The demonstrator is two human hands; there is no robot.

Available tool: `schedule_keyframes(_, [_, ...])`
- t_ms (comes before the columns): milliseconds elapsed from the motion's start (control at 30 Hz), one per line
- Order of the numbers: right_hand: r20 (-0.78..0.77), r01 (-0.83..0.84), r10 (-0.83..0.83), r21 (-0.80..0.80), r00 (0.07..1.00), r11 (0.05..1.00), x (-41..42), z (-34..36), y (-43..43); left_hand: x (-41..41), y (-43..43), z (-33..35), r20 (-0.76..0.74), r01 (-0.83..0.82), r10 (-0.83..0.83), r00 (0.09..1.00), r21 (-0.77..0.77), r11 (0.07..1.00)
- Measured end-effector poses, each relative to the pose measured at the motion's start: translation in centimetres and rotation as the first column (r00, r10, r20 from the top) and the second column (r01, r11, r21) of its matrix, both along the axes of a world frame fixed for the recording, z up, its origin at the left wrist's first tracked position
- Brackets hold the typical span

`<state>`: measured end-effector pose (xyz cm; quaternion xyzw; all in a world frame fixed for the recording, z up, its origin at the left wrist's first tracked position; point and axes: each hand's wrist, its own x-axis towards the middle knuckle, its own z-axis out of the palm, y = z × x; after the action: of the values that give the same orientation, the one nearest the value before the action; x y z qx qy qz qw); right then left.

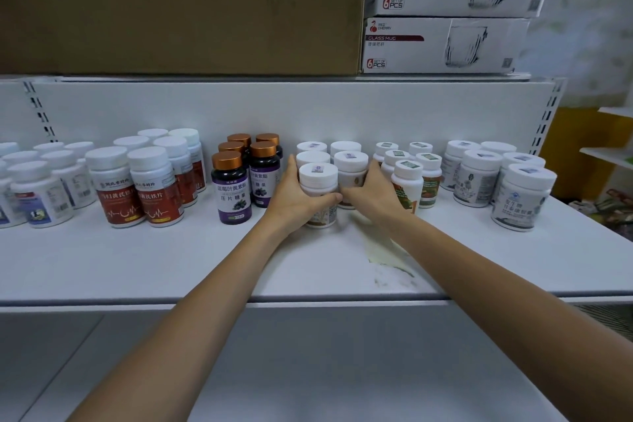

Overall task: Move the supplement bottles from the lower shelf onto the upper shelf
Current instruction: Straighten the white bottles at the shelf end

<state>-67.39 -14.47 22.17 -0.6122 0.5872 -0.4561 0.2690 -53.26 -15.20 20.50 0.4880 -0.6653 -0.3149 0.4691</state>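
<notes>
Many supplement bottles stand in groups on a white shelf [171, 267]. In the middle is a cluster of short white-capped jars. My left hand [294, 197] wraps round the front left jar [318, 178], thumb across its front. My right hand [371, 195] grips the jar beside it [351, 168] from the right side. Both jars stand on the shelf. Beneath this shelf a lower white shelf [308, 370] shows no bottles in view.
Purple bottles with copper caps [231, 187] stand close left of my left hand. Red-labelled bottles [135, 192] are further left. Orange-labelled bottles [409, 181] and grey-labelled jars [520, 199] are to the right. Above, a brown carton [178, 7] and glass mug boxes [455, 10] fill the top shelf.
</notes>
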Motion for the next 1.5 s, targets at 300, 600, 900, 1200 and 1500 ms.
schedule_keyframes(300, [-0.067,-0.047,0.048,0.015,0.997,0.999,-0.9,-0.5,2.1,0.2,2.6,-0.1,0.131,-0.111,0.112,0.985,-0.013,0.994])
schedule_keyframes(600, [-0.170,-0.054,0.046,-0.040,0.984,0.998,-2.2,-0.2,7.5,-0.2,6.6,-0.3,0.112,-0.217,0.267,0.957,-0.333,0.918])
schedule_keyframes(900, [-0.284,0.075,-0.141,-0.233,0.948,0.970,-6.8,0.3,10.5,-2.8,8.9,0.3,0.198,-0.176,0.307,0.931,-0.492,0.853])
schedule_keyframes(1200, [-0.231,0.135,-0.163,-0.129,0.959,0.982,-11.6,0.2,6.7,-9.2,7.0,1.2,0.319,0.010,0.055,0.946,-0.199,0.980])
schedule_keyframes(1500, [-0.244,-0.015,0.005,-0.039,0.970,0.999,-13.3,0.0,2.1,-13.2,2.4,0.4,0.161,-0.036,0.037,0.986,-0.010,0.999])
